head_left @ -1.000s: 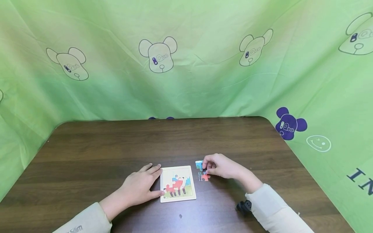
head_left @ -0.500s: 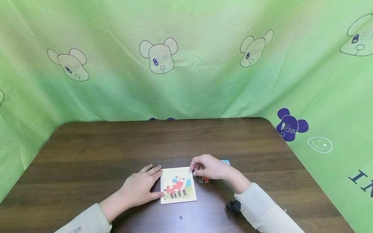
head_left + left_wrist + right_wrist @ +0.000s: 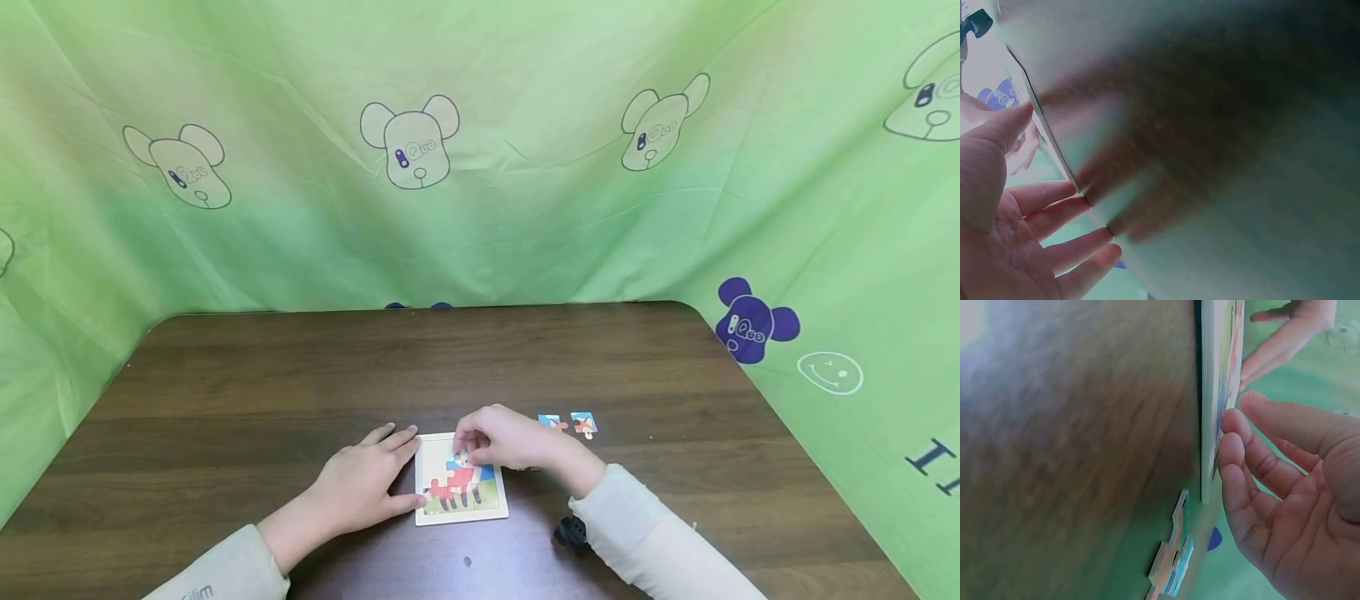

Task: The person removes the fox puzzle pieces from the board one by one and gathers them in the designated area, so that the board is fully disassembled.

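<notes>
A small square jigsaw puzzle [image 3: 483,498] lies in its pale wooden frame [image 3: 461,521], its picture showing a red and white animal on grass. My left hand [image 3: 367,477] rests flat beside it, straight fingers and thumb touching the frame's left edge. Above the puzzle's upper part, my right hand [image 3: 498,437] has thumb and fingertips drawn together in a pinch. A puzzle piece seems held there, mostly hidden by the fingers. In the right wrist view, the curled right hand [image 3: 1285,481] is close to the frame [image 3: 1208,425].
Two loose puzzle pieces, one blue and red [image 3: 551,422] and one with an orange animal face [image 3: 583,423], lie right of the frame. Another red piece is nearly hidden under the right wrist. A green printed curtain [image 3: 525,208] hangs behind the brown table [image 3: 315,358].
My right hand has moved left from the loose pieces to over the puzzle, uncovering two pieces on the right. The left hand has stayed at the frame's edge.
</notes>
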A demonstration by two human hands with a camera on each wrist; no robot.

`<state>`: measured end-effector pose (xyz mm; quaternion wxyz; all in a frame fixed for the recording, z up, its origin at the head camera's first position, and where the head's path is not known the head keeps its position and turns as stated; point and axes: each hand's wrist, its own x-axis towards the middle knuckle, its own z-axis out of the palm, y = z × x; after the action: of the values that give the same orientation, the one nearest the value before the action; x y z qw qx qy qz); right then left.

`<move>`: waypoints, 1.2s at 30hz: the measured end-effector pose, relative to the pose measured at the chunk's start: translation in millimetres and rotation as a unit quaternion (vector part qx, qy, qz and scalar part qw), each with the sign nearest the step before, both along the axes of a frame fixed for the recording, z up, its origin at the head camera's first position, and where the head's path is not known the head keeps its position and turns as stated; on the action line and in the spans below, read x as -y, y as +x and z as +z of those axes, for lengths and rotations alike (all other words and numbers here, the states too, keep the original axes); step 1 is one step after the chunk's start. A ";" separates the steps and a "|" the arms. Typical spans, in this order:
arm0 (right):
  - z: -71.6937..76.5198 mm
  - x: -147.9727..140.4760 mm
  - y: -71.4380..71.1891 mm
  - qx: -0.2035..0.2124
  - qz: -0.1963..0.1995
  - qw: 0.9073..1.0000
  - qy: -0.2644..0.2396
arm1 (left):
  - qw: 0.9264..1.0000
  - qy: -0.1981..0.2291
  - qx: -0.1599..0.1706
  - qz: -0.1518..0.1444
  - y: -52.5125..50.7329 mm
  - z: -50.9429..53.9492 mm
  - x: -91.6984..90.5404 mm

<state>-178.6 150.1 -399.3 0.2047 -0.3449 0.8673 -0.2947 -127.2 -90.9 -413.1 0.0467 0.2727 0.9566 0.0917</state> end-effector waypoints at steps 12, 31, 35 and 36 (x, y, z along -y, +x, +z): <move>-0.4 3.4 3.3 -0.023 0.021 0.999 0.027 | 1.000 0.003 0.001 -0.001 1.0 1.9 -0.5; -3.7 2.2 1.8 0.014 0.004 1.000 -0.006 | 1.000 0.002 -0.001 -0.001 -0.3 0.0 0.1; -4.5 2.2 0.7 0.030 0.002 0.999 -0.018 | 1.000 0.003 -0.003 -0.001 -1.2 -1.6 0.6; -4.6 2.3 0.4 0.034 0.003 0.999 -0.022 | 1.000 0.003 -0.002 -0.001 -1.3 -1.7 0.7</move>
<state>-178.1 147.8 -403.9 0.2268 -0.3415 0.8524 -0.3245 -128.5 -91.6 -414.8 0.0442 0.2743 0.9560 0.0940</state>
